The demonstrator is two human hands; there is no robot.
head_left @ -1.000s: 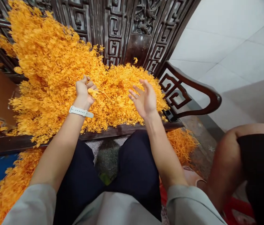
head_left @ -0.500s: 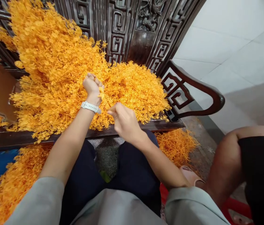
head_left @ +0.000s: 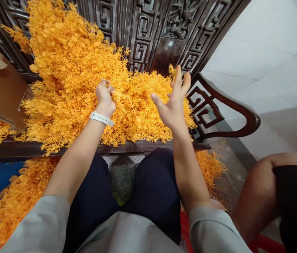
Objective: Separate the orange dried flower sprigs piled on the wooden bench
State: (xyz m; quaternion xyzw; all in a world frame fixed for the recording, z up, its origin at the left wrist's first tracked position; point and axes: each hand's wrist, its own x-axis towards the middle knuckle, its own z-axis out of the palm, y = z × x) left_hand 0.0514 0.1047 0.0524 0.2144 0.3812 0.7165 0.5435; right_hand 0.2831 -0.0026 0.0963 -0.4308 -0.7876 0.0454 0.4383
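Note:
A big heap of orange artificial flower sprigs (head_left: 66,70) lies on a dark wooden bench, in front of me. My left hand (head_left: 105,95), with a pale watch band on its wrist, is over the middle of the heap. Its fingers are curled around a thin orange flower sprig (head_left: 127,97), whose stem reaches out to the right; the grip is partly hidden. My right hand (head_left: 173,100) is raised over the heap's right side, fingers spread. A small yellow-orange tuft (head_left: 171,70) shows by its fingertips; whether they touch it I cannot tell.
The bench's carved back (head_left: 143,31) rises behind the heap, its curved armrest (head_left: 245,121) at the right. A cardboard box (head_left: 2,88) stands at the left. More orange sprigs (head_left: 24,196) lie below the bench. Another person's bent leg (head_left: 256,189) is close on my right.
My right hand has moved up and right, away from my left hand, and its pinched fingers have spread apart. The left hand stays closed at nearly the same spot. The view has shifted slightly.

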